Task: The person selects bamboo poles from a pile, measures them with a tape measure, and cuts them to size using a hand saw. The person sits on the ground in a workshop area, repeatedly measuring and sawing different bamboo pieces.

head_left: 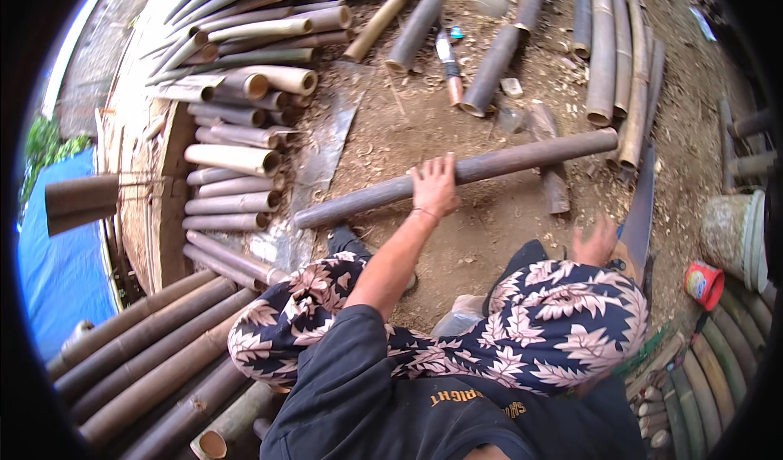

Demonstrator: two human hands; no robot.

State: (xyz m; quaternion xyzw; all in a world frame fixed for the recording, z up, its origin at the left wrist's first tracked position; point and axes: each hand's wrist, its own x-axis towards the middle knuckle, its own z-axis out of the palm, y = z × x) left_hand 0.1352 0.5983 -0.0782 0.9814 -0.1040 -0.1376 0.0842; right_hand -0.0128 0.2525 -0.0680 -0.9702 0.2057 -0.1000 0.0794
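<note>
A long brown bamboo pole [522, 157] lies slantwise in front of me, its right part over a short rough log [556, 189]. My left hand [436, 187] is closed over the pole near its middle, fingers across the top. My right hand [595, 241] is beside my right knee, slightly blurred, its fingers apart and nothing seen in them. Just right of it is a handsaw, its wide blade [642, 203] pointing away and its wooden handle [626, 258] partly hidden by my leg.
Stacked bamboo poles [232, 160] fill the left side; more poles [599, 60] lie at far right. A knife [449, 64] lies on the chip-strewn ground [391, 126] ahead. At right stand a dirty white bucket [730, 232] and a small red tub [703, 285].
</note>
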